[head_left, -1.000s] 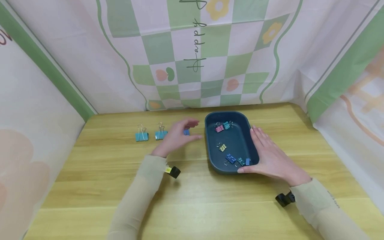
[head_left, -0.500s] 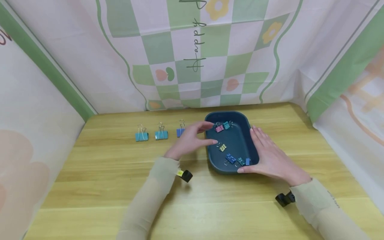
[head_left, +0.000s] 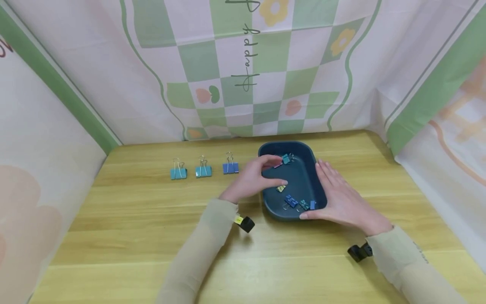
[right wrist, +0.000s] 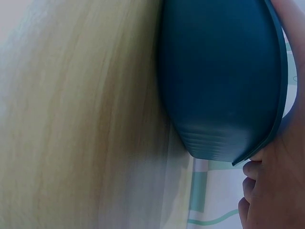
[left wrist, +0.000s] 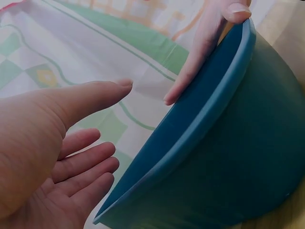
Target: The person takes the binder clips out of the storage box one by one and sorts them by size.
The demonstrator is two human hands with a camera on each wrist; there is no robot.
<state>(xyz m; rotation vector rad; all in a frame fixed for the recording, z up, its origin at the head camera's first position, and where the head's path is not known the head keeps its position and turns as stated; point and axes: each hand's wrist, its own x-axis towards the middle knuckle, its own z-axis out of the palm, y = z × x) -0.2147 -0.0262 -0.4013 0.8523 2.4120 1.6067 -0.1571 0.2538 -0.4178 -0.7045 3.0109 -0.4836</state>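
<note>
Binder clips (head_left: 291, 201) lie in the tray (head_left: 300, 179), left hand (head_left: 253, 177) above.

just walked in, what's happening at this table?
A person is working with binder clips and a dark blue tray. The left-hand grip is over the tray's left side, thumb and fingers apart, holding nothing. The right-hand grip rests against the tray's near right corner. At least six small clips lie scattered inside, some partly hidden by the left hand. Three larger clips, two teal and one blue, stand in a row on the table, left of the tray.
</note>
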